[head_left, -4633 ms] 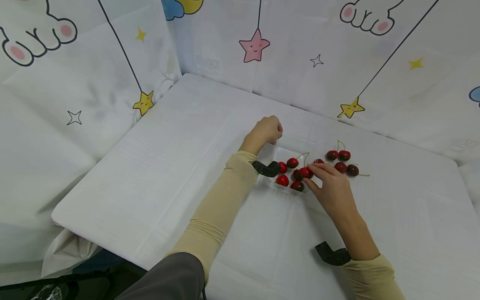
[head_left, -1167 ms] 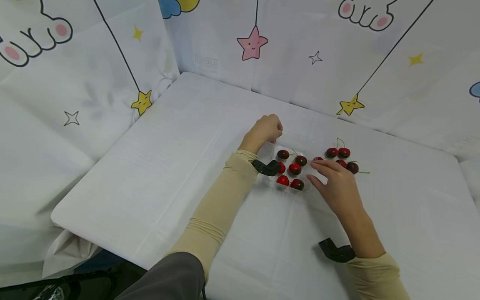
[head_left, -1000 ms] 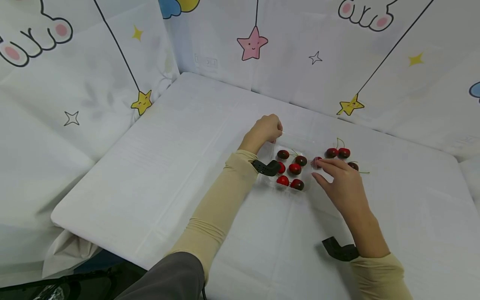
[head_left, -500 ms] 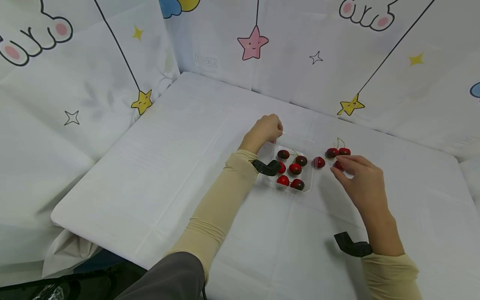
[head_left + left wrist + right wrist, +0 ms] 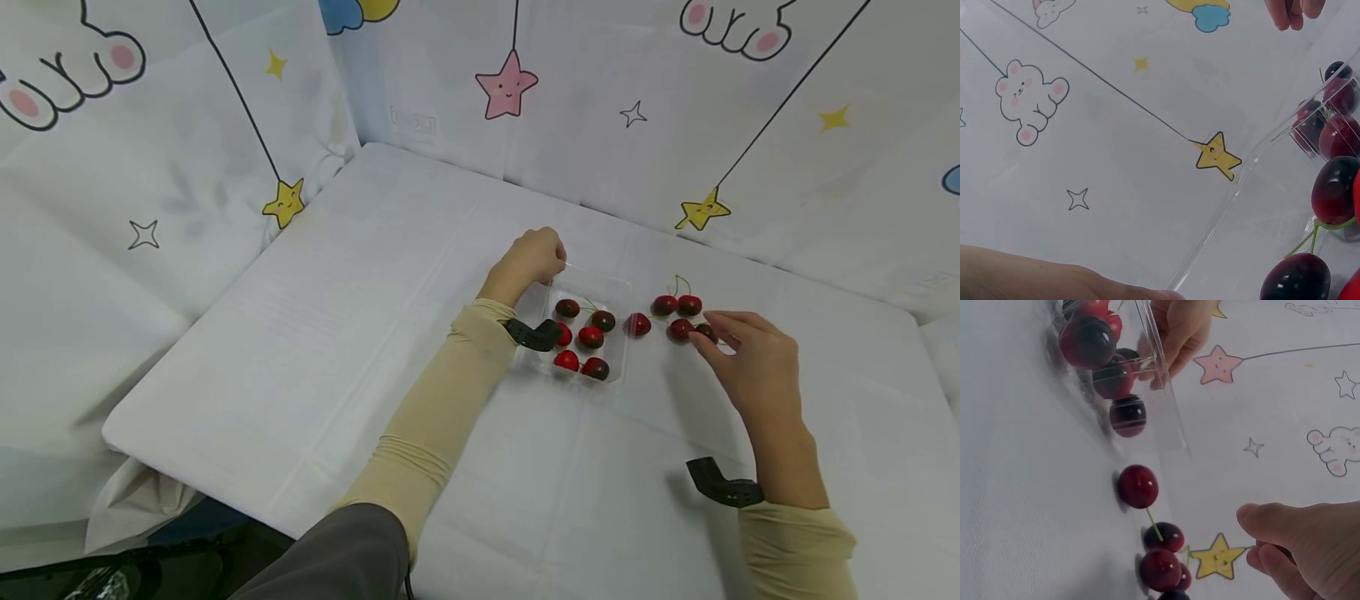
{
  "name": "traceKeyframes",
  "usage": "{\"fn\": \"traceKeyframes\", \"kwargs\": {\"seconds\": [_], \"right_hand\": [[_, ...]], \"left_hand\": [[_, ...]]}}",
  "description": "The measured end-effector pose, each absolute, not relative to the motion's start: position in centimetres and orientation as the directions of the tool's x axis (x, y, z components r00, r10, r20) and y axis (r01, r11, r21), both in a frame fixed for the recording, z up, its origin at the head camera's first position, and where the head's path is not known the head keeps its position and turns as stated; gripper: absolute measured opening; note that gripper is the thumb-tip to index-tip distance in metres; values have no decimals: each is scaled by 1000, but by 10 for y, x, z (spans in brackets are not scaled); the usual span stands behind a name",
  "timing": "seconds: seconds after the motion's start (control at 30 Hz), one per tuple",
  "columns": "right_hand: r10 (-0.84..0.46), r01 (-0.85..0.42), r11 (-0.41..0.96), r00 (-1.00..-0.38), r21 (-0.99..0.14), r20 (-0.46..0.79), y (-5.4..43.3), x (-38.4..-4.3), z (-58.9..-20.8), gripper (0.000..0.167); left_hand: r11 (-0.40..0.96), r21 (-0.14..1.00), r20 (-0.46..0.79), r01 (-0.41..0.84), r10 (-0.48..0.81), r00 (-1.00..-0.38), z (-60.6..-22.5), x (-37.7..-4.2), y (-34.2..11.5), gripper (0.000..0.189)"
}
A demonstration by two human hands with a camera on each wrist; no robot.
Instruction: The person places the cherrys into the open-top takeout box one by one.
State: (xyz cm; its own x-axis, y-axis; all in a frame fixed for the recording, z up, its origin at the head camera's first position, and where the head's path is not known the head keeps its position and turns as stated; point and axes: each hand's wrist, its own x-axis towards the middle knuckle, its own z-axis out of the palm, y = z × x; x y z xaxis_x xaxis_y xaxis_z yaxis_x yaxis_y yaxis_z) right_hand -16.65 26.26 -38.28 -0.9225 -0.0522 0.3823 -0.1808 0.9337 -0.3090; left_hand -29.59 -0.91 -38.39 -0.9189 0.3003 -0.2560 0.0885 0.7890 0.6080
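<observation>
My left hand (image 5: pixel 528 258) grips the far left corner of a clear plastic box (image 5: pixel 624 367); in the left wrist view its thumb (image 5: pixel 1169 295) lies at the rim. Red and dark cherries (image 5: pixel 591 337), some with green stems, lie in rows inside the box. My right hand (image 5: pixel 757 367) hovers by the loose cherries to the right, thumb and forefinger apart, at either side of a dark cherry (image 5: pixel 707 333) in the head view. In the right wrist view the right hand (image 5: pixel 1310 544) holds nothing and is apart from the cherries.
Outside the box's right wall lie a single red cherry (image 5: pixel 638 325), a stemmed pair (image 5: pixel 677 305) behind, and another red cherry (image 5: pixel 680 330). The white table (image 5: pixel 300 350) meets a printed cloth backdrop (image 5: pixel 585 158) at the back. Black wrist cameras (image 5: pixel 723 483) jut out from both forearms.
The cherries my right hand held over the box earlier now lie in it. That hand has moved right, past the single cherry, to the loose ones. My left hand stays at the corner.
</observation>
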Motion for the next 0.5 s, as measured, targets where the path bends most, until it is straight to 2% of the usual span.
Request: {"fn": "traceKeyframes", "kwargs": {"seconds": [0.33, 0.5], "right_hand": [[27, -86, 947, -938, -308, 345, 285, -173, -389, 33], [68, -17, 952, -962, -305, 266, 292, -175, -393, 37]], "left_hand": [[788, 610, -253, 84, 295, -921, -382, -294, -9, 27], [783, 616, -252, 84, 298, -921, -382, -294, -9, 27]]}}
